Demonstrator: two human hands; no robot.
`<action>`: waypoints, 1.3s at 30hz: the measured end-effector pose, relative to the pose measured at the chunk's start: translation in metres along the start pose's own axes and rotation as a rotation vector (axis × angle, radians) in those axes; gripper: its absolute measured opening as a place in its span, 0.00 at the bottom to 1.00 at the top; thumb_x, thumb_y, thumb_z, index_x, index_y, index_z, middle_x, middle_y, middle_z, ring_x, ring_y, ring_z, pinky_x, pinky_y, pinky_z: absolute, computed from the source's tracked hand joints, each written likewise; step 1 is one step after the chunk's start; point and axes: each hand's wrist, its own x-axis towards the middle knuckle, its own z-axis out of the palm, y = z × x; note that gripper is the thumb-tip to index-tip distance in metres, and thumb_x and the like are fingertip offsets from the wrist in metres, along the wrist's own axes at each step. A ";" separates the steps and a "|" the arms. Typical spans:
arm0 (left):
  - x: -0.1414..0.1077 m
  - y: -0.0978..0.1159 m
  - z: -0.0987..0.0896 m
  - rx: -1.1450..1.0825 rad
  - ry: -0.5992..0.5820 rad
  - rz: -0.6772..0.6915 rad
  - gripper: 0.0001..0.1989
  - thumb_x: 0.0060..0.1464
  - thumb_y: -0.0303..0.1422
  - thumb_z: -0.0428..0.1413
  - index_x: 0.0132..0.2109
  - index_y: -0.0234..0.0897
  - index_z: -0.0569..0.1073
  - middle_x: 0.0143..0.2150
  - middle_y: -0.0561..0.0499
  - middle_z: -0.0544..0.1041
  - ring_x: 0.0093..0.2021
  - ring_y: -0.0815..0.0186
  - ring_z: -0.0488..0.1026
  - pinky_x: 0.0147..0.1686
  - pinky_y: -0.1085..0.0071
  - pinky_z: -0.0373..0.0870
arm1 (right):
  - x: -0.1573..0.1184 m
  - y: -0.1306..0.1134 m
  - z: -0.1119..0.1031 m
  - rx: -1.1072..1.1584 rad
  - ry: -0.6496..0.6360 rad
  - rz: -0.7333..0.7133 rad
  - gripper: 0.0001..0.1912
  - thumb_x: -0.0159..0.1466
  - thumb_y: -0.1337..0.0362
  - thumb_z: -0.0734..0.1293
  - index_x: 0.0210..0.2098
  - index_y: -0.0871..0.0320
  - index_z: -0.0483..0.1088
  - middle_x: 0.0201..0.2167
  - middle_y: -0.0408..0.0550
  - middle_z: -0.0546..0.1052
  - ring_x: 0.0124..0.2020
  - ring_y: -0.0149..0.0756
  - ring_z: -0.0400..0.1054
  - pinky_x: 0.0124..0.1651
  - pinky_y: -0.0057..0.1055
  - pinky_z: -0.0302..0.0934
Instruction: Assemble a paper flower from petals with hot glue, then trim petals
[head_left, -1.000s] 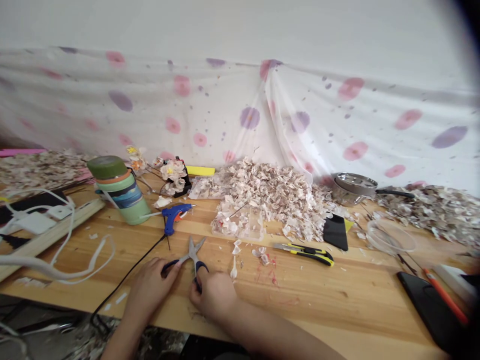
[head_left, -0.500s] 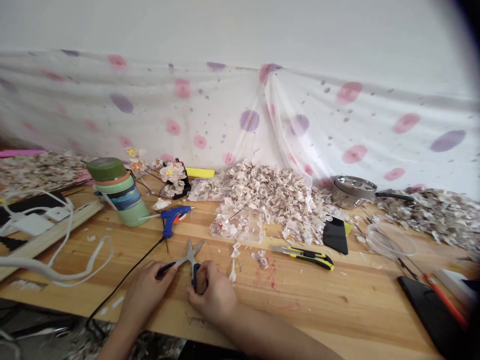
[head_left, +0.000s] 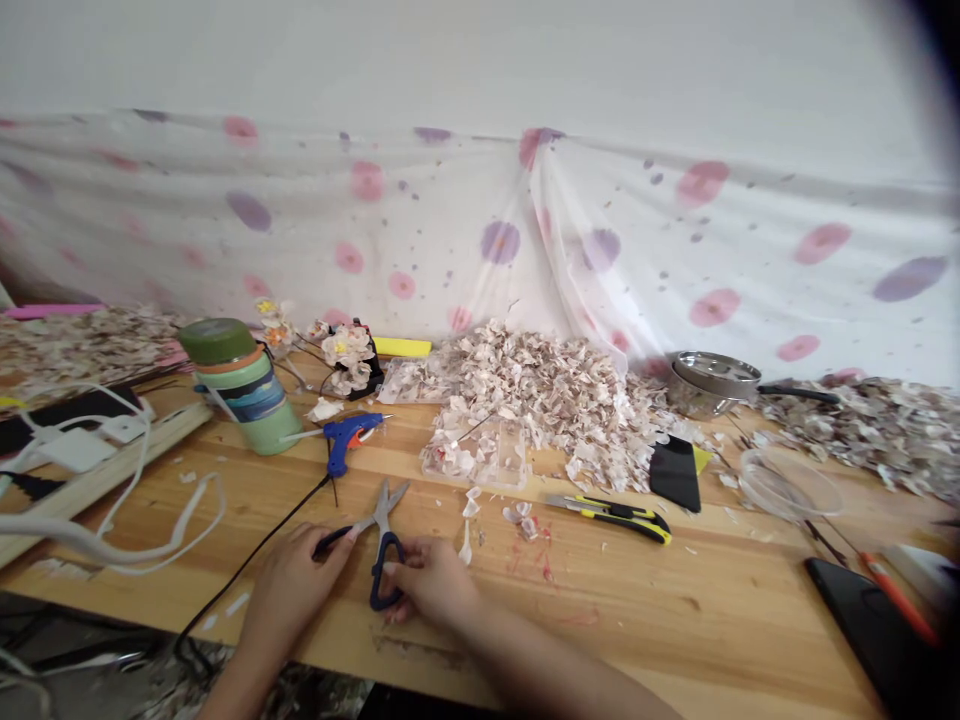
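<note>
A pair of scissors (head_left: 382, 512) with dark blue handles lies spread open just over the tabletop, blades pointing away from me. My left hand (head_left: 289, 580) is closed round one handle, thumb and fingers on it. The other loop is pinched in my right hand (head_left: 435, 582), its thumb at the ring. Beyond the blades rests a blue glue gun (head_left: 345, 440) with a black cord. To the right of my right hand lie a small white spoon-shaped piece (head_left: 466, 545) and a few loose petal-like pieces (head_left: 523, 518).
A heap of pale petal-like flakes (head_left: 555, 390) covers the back, spilling over a clear divided box (head_left: 480, 455). A yellow-black utility knife (head_left: 615, 515) lies to the right, with a phone (head_left: 862, 620) beyond. At left stand a green bottle (head_left: 259, 400) and white cables (head_left: 180, 530).
My right hand has shifted its grip on the scissors: its handle loop now shows plainly, with the fingers more stretched beside it. My left hand stays put.
</note>
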 end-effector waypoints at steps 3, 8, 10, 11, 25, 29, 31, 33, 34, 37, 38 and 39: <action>-0.001 0.001 0.000 0.001 0.004 0.010 0.22 0.52 0.53 0.49 0.30 0.40 0.76 0.32 0.46 0.79 0.36 0.55 0.75 0.39 0.63 0.68 | 0.002 -0.002 -0.004 -0.135 0.036 0.014 0.09 0.65 0.62 0.62 0.35 0.61 0.70 0.22 0.44 0.75 0.17 0.31 0.70 0.23 0.28 0.65; -0.004 0.003 0.000 -0.003 0.015 0.004 0.23 0.51 0.54 0.50 0.32 0.40 0.77 0.34 0.45 0.79 0.38 0.54 0.75 0.41 0.62 0.68 | -0.008 -0.005 0.001 -0.397 0.259 -0.079 0.09 0.65 0.68 0.60 0.40 0.62 0.72 0.41 0.60 0.79 0.43 0.49 0.75 0.42 0.39 0.66; -0.005 0.003 0.000 -0.004 0.017 0.005 0.22 0.51 0.53 0.50 0.33 0.40 0.77 0.34 0.45 0.79 0.38 0.53 0.75 0.41 0.62 0.68 | -0.011 -0.005 0.003 -0.464 0.286 -0.098 0.10 0.64 0.68 0.60 0.40 0.62 0.73 0.42 0.60 0.79 0.45 0.50 0.75 0.44 0.39 0.65; -0.006 0.003 0.000 -0.004 0.020 0.006 0.22 0.51 0.53 0.50 0.33 0.40 0.77 0.34 0.45 0.79 0.38 0.53 0.75 0.41 0.62 0.68 | -0.012 -0.005 0.003 -0.488 0.292 -0.102 0.11 0.65 0.68 0.60 0.41 0.62 0.73 0.41 0.60 0.80 0.44 0.50 0.75 0.43 0.38 0.65; -0.012 0.004 -0.002 -0.131 0.073 -0.055 0.21 0.51 0.53 0.49 0.31 0.40 0.73 0.30 0.47 0.77 0.34 0.55 0.74 0.36 0.63 0.69 | -0.016 -0.006 0.002 -0.627 0.268 -0.232 0.14 0.67 0.66 0.58 0.49 0.60 0.70 0.42 0.56 0.80 0.41 0.44 0.76 0.40 0.33 0.64; -0.015 0.005 -0.004 -0.201 0.090 -0.110 0.21 0.53 0.53 0.47 0.32 0.41 0.72 0.29 0.49 0.77 0.31 0.57 0.75 0.30 0.66 0.70 | -0.014 -0.008 0.001 -0.611 0.264 -0.300 0.15 0.68 0.66 0.57 0.52 0.58 0.67 0.43 0.56 0.80 0.43 0.44 0.76 0.41 0.34 0.64; -0.016 0.006 -0.005 -0.233 0.097 -0.100 0.21 0.52 0.54 0.49 0.32 0.41 0.72 0.31 0.49 0.78 0.33 0.57 0.75 0.33 0.66 0.71 | -0.013 -0.007 0.002 -0.589 0.273 -0.307 0.15 0.68 0.66 0.56 0.51 0.59 0.68 0.42 0.57 0.80 0.42 0.45 0.76 0.40 0.34 0.65; -0.016 0.007 -0.006 -0.265 0.105 -0.083 0.21 0.51 0.54 0.49 0.33 0.41 0.73 0.32 0.48 0.78 0.34 0.57 0.75 0.35 0.66 0.72 | -0.012 -0.004 0.003 -0.559 0.278 -0.317 0.15 0.68 0.66 0.57 0.51 0.59 0.68 0.41 0.56 0.81 0.40 0.45 0.76 0.40 0.34 0.65; -0.016 0.008 -0.006 -0.277 0.111 -0.076 0.21 0.51 0.54 0.49 0.33 0.41 0.73 0.33 0.48 0.78 0.35 0.57 0.76 0.36 0.66 0.73 | -0.012 -0.003 0.003 -0.538 0.285 -0.325 0.15 0.67 0.66 0.58 0.51 0.59 0.68 0.41 0.56 0.81 0.40 0.44 0.76 0.40 0.34 0.65; -0.016 0.009 -0.008 -0.295 0.140 -0.053 0.22 0.55 0.52 0.46 0.36 0.40 0.73 0.38 0.47 0.78 0.41 0.57 0.75 0.41 0.67 0.73 | -0.012 0.003 0.001 -0.445 0.326 -0.356 0.14 0.67 0.67 0.59 0.49 0.59 0.69 0.42 0.54 0.80 0.42 0.42 0.75 0.42 0.33 0.65; -0.014 0.009 -0.009 -0.294 0.154 -0.048 0.23 0.57 0.52 0.43 0.37 0.40 0.73 0.40 0.46 0.78 0.43 0.58 0.75 0.43 0.67 0.72 | -0.013 0.004 -0.001 -0.405 0.348 -0.367 0.13 0.67 0.67 0.59 0.49 0.59 0.69 0.41 0.53 0.80 0.42 0.41 0.75 0.43 0.33 0.65; -0.011 0.009 -0.010 -0.287 0.170 -0.047 0.23 0.59 0.51 0.42 0.39 0.39 0.73 0.42 0.46 0.78 0.45 0.58 0.75 0.44 0.67 0.72 | -0.013 0.006 -0.002 -0.361 0.372 -0.379 0.13 0.67 0.68 0.58 0.48 0.59 0.69 0.41 0.52 0.80 0.42 0.40 0.75 0.44 0.32 0.65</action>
